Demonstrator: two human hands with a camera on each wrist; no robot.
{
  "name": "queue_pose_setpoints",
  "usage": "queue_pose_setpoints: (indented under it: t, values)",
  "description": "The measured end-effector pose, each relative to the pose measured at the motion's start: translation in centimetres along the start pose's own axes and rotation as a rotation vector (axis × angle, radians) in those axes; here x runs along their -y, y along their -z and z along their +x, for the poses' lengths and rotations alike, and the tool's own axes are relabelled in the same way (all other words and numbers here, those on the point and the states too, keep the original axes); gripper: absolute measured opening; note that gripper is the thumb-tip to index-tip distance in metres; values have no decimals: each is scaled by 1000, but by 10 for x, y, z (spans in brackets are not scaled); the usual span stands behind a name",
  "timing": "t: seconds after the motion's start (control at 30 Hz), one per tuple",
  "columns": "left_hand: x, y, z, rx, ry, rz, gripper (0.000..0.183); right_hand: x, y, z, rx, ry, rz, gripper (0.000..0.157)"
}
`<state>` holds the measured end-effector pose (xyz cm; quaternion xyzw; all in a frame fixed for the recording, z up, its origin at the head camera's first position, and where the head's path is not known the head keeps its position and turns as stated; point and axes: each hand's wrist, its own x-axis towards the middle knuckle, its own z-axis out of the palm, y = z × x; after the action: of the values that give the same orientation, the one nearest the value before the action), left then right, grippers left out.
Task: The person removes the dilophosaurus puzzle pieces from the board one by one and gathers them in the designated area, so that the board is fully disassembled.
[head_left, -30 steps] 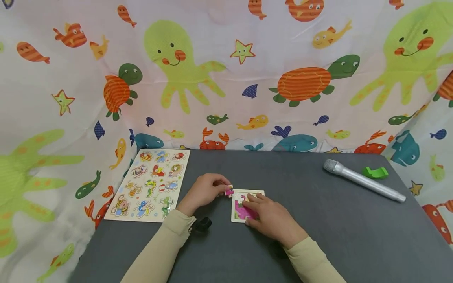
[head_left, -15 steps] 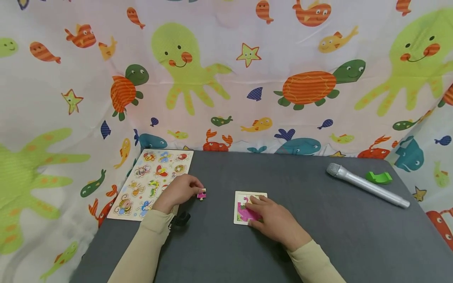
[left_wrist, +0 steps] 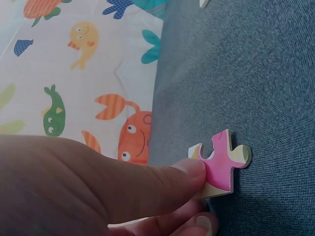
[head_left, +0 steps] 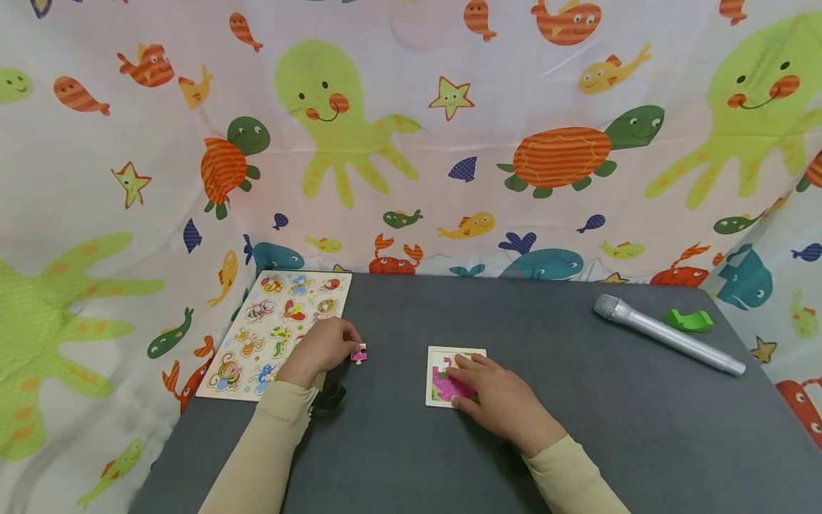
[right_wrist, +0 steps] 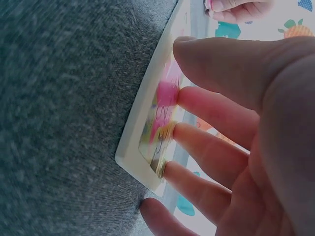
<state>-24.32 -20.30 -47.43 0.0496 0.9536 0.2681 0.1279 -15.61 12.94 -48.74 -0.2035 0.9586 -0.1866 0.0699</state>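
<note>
Pink jigsaw piece (left_wrist: 220, 167), jutting from pinching left hand (head_left: 319, 350), right hand (head_left: 506, 403) spread on framed puzzle (head_left: 446, 387)

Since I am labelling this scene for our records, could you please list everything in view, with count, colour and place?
table: 1, dark grey, under everything
patterned cloth: white with colourful sea animals, behind the table and along its sides; whether one sheet or several, I cannot tell
picture board: 1, cream with multicoloured insects, left on the table
puzzle piece: 1, pink and cream, held right of the picture board
framed puzzle: 1, pale frame, mostly pink picture, mid-table
microphone: 1, silver, right
green object: 1, green, just behind the microphone
black object: 1, black, near the left cuff, unclear
sleeves: 2, beige, front
left hand: 1, bare, pinching the puzzle piece
right hand: 1, bare, on the framed puzzle
</note>
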Motion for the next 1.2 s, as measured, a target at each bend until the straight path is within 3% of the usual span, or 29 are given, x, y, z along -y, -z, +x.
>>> queue_pose_setpoints:
  t: [0.2, 0.5, 0.6, 0.7, 0.9, 1.03, 1.2]
  values:
    - [-3, -2, 2, 3, 35, -7, 5, -1, -1, -2, -31, 2, -32, 55]
    - [-14, -3, 5, -24, 19, -8, 6, -4, 4, -2, -71, -27, -81, 50]
    - [-22, -10, 4, -65, -27, -10, 7, -5, 4, -3, -61, -31, -82, 51]
    - [-36, -29, 2, -97, -115, -8, 6, -6, 0, -6, -46, -48, -71, 50]
    - [-81, -61, 4, -58, -305, 1, 5, -8, -3, -8, -80, -35, -33, 47]
    - [-102, -72, 10, -9, -334, 4, 6, -10, -1, -4, -96, -17, -6, 45]
    - [-111, -80, 13, 14, -318, -9, 6, -10, 3, -2, -90, -15, 28, 42]
